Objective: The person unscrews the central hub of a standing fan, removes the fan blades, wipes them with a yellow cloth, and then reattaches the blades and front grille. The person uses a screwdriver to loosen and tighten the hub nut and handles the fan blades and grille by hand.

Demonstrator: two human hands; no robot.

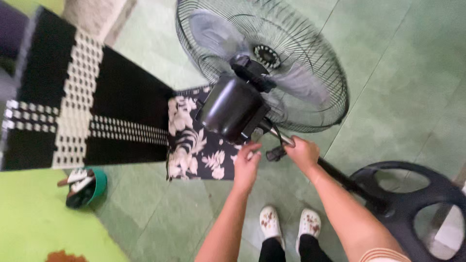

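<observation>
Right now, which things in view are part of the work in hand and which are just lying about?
In hand:
- pedestal fan, tilted over
- its pole, gripped by the right hand
- left hand just below the motor housing
- round base

Lying about:
- black and white mat
- floral cloth
- green bowl of utensils

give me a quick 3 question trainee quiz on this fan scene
1. True or false: the right hand grips the fan pole.
2. The motor housing is: A white, B black, C green?
3. What stands on the floor at lower left?

Key
1. True; it is closed around the pole just below the fan head.
2. B.
3. A green bowl with items inside. The left hand is under the housing; its grip is unclear.
</observation>
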